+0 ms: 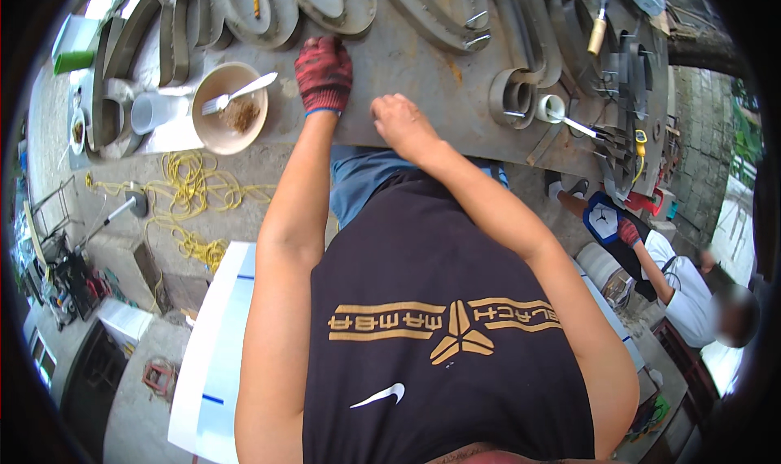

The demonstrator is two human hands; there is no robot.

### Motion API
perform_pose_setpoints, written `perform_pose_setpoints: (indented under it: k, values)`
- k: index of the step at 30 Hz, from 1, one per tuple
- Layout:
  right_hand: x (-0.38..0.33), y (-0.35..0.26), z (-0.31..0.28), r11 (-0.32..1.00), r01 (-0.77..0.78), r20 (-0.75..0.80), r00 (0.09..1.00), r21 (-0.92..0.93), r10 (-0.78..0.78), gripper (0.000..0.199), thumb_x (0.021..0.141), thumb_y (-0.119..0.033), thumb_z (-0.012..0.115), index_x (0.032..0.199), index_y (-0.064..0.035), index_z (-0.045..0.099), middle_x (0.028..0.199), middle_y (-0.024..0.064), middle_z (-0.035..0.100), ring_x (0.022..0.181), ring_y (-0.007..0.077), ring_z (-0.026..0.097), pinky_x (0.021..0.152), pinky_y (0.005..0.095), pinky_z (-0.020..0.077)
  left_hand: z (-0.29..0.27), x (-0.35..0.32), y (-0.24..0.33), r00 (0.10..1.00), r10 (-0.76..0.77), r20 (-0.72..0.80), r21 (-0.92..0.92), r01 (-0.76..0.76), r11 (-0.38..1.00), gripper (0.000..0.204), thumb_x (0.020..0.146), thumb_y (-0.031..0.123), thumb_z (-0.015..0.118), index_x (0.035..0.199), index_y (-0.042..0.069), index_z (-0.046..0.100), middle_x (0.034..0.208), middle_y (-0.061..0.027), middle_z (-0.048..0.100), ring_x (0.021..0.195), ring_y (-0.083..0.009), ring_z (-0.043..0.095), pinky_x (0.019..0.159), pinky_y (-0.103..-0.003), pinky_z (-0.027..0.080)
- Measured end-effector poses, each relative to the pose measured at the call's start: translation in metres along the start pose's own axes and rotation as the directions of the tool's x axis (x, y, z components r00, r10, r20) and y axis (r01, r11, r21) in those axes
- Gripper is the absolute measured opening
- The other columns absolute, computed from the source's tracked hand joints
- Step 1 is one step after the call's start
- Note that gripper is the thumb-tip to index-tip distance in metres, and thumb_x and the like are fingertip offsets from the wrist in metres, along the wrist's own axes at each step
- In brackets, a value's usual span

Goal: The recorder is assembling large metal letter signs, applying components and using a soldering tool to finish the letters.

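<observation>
Left hand in a red-and-black knit glove, pressed flat on the grey metal sheet, fingers together. Right hand bare, curled loosely near the sheet's near edge, fingertips touching the metal; can't tell if pinching anything. Just left of the glove: tan bowl with brown powder and a white fork, white cup beside it. Bent metal strips along the far side. Yellow cord down on the floor.
</observation>
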State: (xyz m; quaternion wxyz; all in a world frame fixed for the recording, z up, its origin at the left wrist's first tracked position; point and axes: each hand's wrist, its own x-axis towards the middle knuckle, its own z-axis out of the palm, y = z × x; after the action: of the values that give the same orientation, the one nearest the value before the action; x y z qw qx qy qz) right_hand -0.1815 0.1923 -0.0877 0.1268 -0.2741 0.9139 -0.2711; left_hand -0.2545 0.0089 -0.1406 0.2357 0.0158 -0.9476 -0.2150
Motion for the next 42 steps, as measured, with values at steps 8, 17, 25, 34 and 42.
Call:
perform_pose_setpoints:
  k: [8, 17, 25, 34, 42]
  values:
    - [0.001, -0.003, 0.002, 0.983, 0.013, 0.003, 1.000, -0.184, -0.013, 0.017, 0.079, 0.001, 0.065, 0.096, -0.0010, 0.064, 0.099, 0.0171, 0.066, 0.101, 0.0334, 0.065, 0.091, 0.0406, 0.0556, -0.009, 0.003, 0.005, 1.000, 0.021, 0.020, -0.012, -0.021, 1.000, 0.011, 0.088, 0.015, 0.067, 0.096, 0.008, 0.064, 0.092, -0.0181, 0.064, 0.092, -0.0399, 0.062, 0.080, -0.051, 0.050]
    - [0.011, 0.008, -0.078, 0.997, 0.039, -0.128, 0.991, 0.073, -0.029, 0.011, 0.089, -0.016, 0.067, 0.096, -0.0070, 0.066, 0.099, 0.0129, 0.065, 0.098, 0.0315, 0.063, 0.090, 0.0419, 0.0536, -0.011, 0.004, 0.011, 0.995, -0.009, 0.095, 0.065, 0.003, 0.998, 0.011, 0.090, 0.015, 0.064, 0.095, 0.006, 0.063, 0.096, -0.0180, 0.063, 0.094, -0.0399, 0.061, 0.083, -0.052, 0.048]
    - [0.132, 0.137, -0.266, 0.975, -0.221, -0.442, 0.871, 0.038, 0.215, 0.018, 0.089, -0.021, 0.069, 0.097, -0.0066, 0.075, 0.096, 0.0154, 0.075, 0.094, 0.0344, 0.072, 0.086, 0.0456, 0.0563, -0.013, 0.009, 0.014, 0.992, 0.005, 0.126, 0.088, -0.016, 0.996, 0.015, 0.088, 0.015, 0.064, 0.099, 0.006, 0.062, 0.098, -0.0170, 0.061, 0.096, -0.0392, 0.059, 0.083, -0.051, 0.048]
    - [0.280, 0.286, -0.250, 0.942, -0.329, -0.172, 0.934, -0.070, 0.313, 0.022, 0.085, -0.019, 0.076, 0.105, -0.0088, 0.078, 0.099, 0.0146, 0.078, 0.097, 0.0321, 0.074, 0.090, 0.0428, 0.0573, -0.009, 0.011, 0.013, 0.982, -0.026, 0.187, 0.066, 0.014, 0.998, 0.016, 0.084, 0.012, 0.066, 0.096, 0.004, 0.059, 0.097, -0.0180, 0.062, 0.094, -0.0404, 0.059, 0.082, -0.052, 0.047]
    - [0.323, 0.302, -0.232, 0.934, -0.357, -0.009, 0.934, -0.003, 0.357, 0.031, 0.084, -0.021, 0.076, 0.112, -0.0084, 0.077, 0.101, 0.0156, 0.077, 0.091, 0.0287, 0.075, 0.085, 0.0398, 0.0585, -0.010, 0.009, 0.011, 0.978, -0.048, 0.203, 0.074, 0.034, 0.997, 0.018, 0.083, 0.012, 0.066, 0.096, 0.004, 0.058, 0.099, -0.0179, 0.062, 0.094, -0.0410, 0.058, 0.080, -0.054, 0.045]
